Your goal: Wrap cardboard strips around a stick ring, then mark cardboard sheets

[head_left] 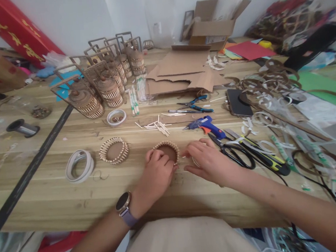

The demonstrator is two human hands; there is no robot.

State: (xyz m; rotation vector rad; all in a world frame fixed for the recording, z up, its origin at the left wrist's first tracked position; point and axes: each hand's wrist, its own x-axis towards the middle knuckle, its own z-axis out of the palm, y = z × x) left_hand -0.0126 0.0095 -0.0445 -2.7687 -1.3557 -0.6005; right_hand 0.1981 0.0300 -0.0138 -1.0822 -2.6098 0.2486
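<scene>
My left hand (157, 172), with a watch on its wrist, has its fingers closed over the near left rim of a small round tray (170, 152). This tray has a brown base and a wall of short pale sticks. To its right, my right hand (208, 161) hovers just above the tabletop, thumb and fingers apart. A pale curved strip shows partly behind those fingers. A second stick-walled round tray (114, 151) stands to the left, beside some white paper-like rings (79, 166). Loose short sticks (159, 126) lie beyond my hands.
A blue glue gun (205, 126), black scissors (235, 153), a yellow-black cutter (266, 154), pliers (197, 104) and a phone (239, 102) lie at the right. Several lidded baskets with handles (86, 101) stand at the back left. Cardboard sheets (180, 70) lie behind; tangled strips (264, 82) spread far right.
</scene>
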